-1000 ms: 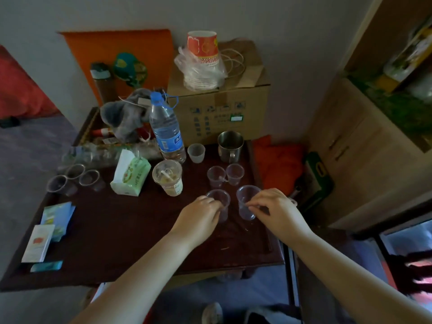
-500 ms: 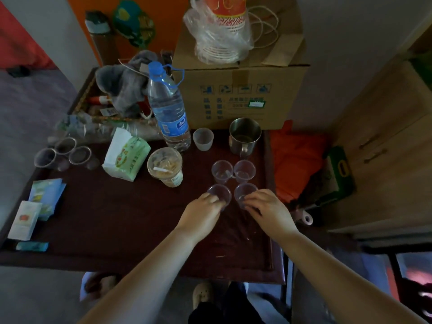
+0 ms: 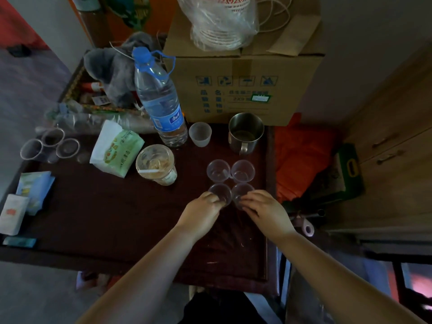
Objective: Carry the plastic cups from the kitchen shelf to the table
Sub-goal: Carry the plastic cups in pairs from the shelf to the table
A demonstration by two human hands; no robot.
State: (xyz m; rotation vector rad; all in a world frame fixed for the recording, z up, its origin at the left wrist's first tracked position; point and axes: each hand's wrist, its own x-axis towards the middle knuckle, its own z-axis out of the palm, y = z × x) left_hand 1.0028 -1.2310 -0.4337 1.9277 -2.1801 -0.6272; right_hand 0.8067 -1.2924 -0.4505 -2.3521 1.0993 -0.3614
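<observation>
The left hand [image 3: 203,212] and right hand [image 3: 264,210] each grip a clear cup [image 3: 219,193] standing on the tabletop [image 3: 105,213]; two more cups [image 3: 230,171] stand just beyond them; delivery looks nearly done, only letting go left.

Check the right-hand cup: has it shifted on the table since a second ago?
Yes. The right hand slid its cup away from the person, up against the far pair of cups, nearer the steel mug.

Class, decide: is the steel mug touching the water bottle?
Apart. The head view shows the steel mug and the water bottle with a frosted cup and bare table between them.
</observation>
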